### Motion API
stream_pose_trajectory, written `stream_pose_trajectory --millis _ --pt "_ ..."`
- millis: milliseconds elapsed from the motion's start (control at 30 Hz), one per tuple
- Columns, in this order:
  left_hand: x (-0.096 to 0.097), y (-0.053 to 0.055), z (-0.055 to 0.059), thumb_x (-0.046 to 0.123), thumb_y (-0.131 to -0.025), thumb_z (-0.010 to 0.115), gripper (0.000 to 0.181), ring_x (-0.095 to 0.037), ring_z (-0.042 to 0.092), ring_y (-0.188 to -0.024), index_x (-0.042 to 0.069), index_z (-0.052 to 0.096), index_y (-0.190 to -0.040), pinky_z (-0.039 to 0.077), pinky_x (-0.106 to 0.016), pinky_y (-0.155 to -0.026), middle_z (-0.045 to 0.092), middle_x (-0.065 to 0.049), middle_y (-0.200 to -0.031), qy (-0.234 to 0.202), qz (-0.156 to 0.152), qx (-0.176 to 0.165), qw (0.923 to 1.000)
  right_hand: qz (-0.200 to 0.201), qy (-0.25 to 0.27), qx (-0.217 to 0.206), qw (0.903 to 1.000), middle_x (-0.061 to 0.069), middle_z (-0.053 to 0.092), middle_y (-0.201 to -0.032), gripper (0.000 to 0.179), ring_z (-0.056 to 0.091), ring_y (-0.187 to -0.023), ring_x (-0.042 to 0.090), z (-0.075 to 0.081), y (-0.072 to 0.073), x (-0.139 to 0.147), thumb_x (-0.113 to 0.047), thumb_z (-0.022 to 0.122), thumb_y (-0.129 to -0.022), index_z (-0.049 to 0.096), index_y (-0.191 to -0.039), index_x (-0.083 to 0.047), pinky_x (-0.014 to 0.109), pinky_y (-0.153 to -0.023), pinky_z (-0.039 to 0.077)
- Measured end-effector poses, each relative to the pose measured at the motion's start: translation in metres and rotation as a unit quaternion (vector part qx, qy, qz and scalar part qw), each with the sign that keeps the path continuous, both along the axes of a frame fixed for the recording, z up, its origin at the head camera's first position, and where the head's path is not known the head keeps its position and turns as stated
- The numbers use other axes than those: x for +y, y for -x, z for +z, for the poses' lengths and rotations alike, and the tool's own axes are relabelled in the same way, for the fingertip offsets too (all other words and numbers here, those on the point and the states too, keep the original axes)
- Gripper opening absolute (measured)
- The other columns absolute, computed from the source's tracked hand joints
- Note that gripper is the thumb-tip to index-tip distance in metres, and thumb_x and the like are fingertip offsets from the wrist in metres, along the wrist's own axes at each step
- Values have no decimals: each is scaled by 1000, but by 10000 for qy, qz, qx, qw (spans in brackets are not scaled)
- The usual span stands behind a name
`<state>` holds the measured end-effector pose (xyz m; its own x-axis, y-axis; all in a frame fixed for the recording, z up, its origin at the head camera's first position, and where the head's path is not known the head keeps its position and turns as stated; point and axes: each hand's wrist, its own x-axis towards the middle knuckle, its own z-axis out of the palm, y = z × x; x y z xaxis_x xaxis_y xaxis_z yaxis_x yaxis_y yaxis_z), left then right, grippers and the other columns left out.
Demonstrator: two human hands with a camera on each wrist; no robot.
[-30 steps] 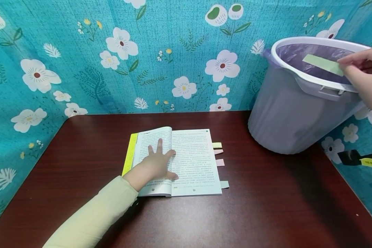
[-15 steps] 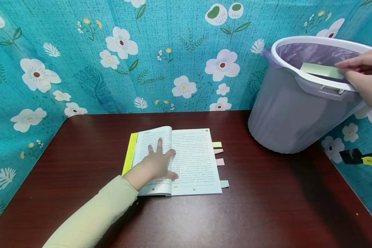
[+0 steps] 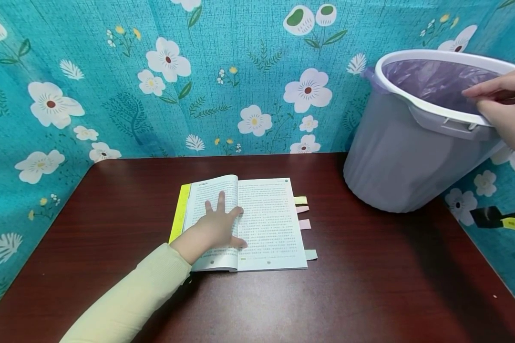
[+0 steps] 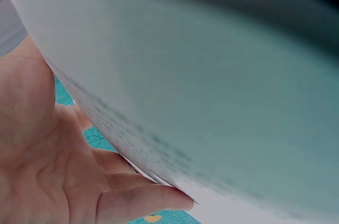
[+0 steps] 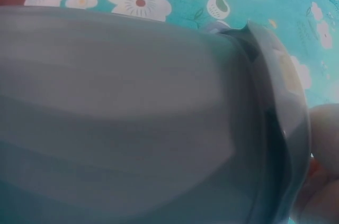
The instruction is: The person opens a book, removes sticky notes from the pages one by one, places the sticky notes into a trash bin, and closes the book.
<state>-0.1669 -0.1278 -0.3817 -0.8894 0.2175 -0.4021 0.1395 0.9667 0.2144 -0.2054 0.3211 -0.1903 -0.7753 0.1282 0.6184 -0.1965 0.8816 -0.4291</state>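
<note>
My left hand [image 3: 214,226] rests with spread fingers on the left page of an open book [image 3: 268,224]. Close up in the left wrist view, the palm and fingers [image 4: 143,198] lie along the curved page [image 4: 212,102]. Over the near right rim of a grey trash can [image 3: 412,157] is my right hand [image 3: 508,102], thumb and forefinger over the opening. Nothing shows between its fingertips. In the right wrist view the can's wall [image 5: 116,102] fills most of the picture, and fingers [image 5: 324,131] show past the rim. Inside, the can's bottom is hidden.
Yellow, pink and pale green sticky tabs [image 3: 311,255] stick out from the book's right edge. A purple bag [image 3: 420,78] lines the can, which stands at the back right of the dark red table [image 3: 347,295]. Flowered teal cloth [image 3: 223,76] hangs behind.
The pale green paper strip that my right hand pinched has left its fingers and dropped out of sight into the trash can. My left hand has stayed on the book.
</note>
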Motion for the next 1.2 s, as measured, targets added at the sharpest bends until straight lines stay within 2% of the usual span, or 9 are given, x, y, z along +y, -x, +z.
stream_pose_trajectory --millis 167,400,633,800,967,1200 --pt "0 0 1 53 -79 85 93 -66 9 -144 20 44 -156 53 -63 -89 -2 -31 -166 0 -9 -1 10000 -30 -91 97 9999 -38 37 -86 30 35 -70 -18 -1 -1 1 1 57 -94 72 -118 11 -1 -68 28" --pt "0 0 1 54 -78 85 94 -66 9 -143 20 45 -155 53 -64 -88 -2 -31 -166 -23 -5 17 10000 -48 -41 219 9997 -40 38 -87 28 36 -78 -17 -4 -3 -2 -9 60 -99 72 -119 8 1 -70 29" --pt "0 -1 0 54 -78 86 93 -66 9 -144 20 46 -155 53 -64 -88 -1 -32 -166 -24 3 29 10000 151 37 573 9982 -40 41 -91 28 39 -79 -19 -3 -6 -7 -12 61 -101 73 -118 7 4 -75 32" --pt "0 0 0 54 -77 86 94 -66 10 -143 20 46 -155 53 -64 -88 0 -32 -166 -14 -8 32 10000 320 149 517 9980 -38 45 -96 31 42 -82 -17 0 -16 -13 -19 61 -104 73 -125 -1 8 -80 36" --pt "0 0 -1 54 -77 86 94 -66 10 -143 20 46 -155 53 -65 -88 0 -32 -166 -9 -23 39 10000 728 280 603 9951 -34 51 -100 29 47 -88 -13 2 -22 -20 -21 62 -104 74 -126 -8 9 -86 39" --pt "0 -1 0 54 -78 85 94 -66 11 -143 20 45 -155 54 -63 -88 0 -31 -166 37 -4 25 10000 1492 333 777 9852 -27 59 -107 27 52 -92 -1 1 -29 -33 -10 65 -101 74 -126 -9 9 -88 43"
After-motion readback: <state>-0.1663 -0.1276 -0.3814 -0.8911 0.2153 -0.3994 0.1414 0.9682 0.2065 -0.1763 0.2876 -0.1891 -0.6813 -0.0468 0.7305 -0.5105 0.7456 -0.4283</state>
